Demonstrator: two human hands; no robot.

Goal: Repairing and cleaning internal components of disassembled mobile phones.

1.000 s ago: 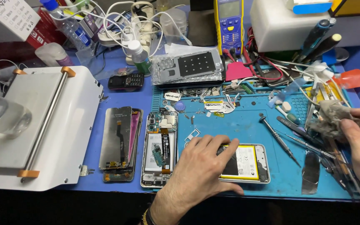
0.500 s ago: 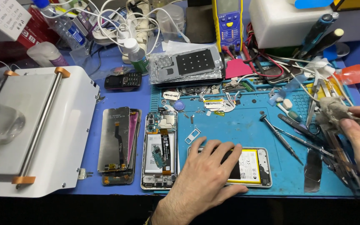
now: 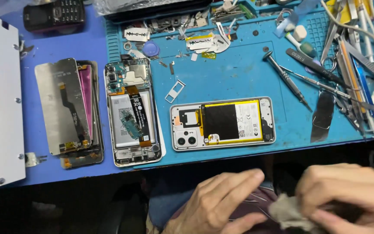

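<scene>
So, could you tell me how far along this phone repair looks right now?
Done: both phones lie opened, the upright one and the sideways one with its battery exposed. In hand: the right hand holds a grey cloth; the left hand is beside it. Left: both remain uncovered.

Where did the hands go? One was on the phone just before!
The left hand came off the opened phone with the yellow-edged battery and drew back below the table edge. The right hand came in from the right, keeping its grey cloth. The phones and tools stayed put.

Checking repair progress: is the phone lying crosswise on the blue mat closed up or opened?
Opened: the silver-framed phone has no back cover, showing its yellow-edged black battery.
</scene>
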